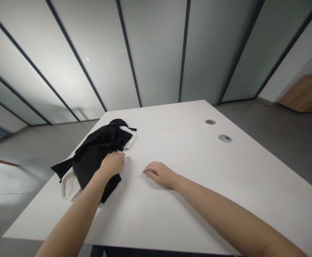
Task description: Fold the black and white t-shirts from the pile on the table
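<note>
black and white clothes [97,150] lie in one loose heap on the left part of the white table [169,132], and we see them crumpled, with many folds. most of the cloth is black; one white piece [70,187] shows at the near left end of the heap, and another white part [130,141] shows at its far right side. we cannot tell how many garments are together.

our left hand [113,164] is at the right edge of the black cloth, with the fingers bent and the back of the hand turned up. we cannot tell if these fingers grasp the cloth or only rest at it. our right hand [160,173] is at the middle of the table, well apart from the heap; its fingers are loosely curved, and we see nothing held in it.

farther to the right, two round inserts [210,121] are set into the tabletop. behind the table we see frosted panels [156,53] with dark frames, and at the far right a wooden piece [306,92] on the grey floor [263,132].
</note>
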`<action>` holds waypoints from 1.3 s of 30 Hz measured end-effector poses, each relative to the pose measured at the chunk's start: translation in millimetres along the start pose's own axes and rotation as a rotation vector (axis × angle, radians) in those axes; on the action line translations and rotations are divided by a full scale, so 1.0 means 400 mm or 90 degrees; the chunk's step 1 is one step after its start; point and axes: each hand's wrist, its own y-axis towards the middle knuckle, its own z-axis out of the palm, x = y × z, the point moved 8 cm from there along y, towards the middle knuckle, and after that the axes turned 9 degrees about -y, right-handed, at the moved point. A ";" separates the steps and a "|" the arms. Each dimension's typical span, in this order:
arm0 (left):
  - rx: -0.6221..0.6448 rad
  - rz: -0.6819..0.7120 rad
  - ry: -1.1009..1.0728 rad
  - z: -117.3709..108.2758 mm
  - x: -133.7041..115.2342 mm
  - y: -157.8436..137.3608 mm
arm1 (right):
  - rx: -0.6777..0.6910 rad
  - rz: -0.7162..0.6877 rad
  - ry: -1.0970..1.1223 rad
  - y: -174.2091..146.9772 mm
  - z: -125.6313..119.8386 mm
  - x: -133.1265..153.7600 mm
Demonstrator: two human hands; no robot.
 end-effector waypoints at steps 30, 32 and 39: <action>-0.065 0.039 -0.111 0.145 -0.289 0.164 | 0.112 0.436 -0.457 -0.047 -0.143 -0.266; -0.065 0.039 -0.109 0.144 -0.289 0.163 | 0.116 0.439 -0.462 -0.046 -0.144 -0.262; -0.064 0.038 -0.098 0.144 -0.288 0.163 | 0.109 0.439 -0.470 -0.047 -0.141 -0.270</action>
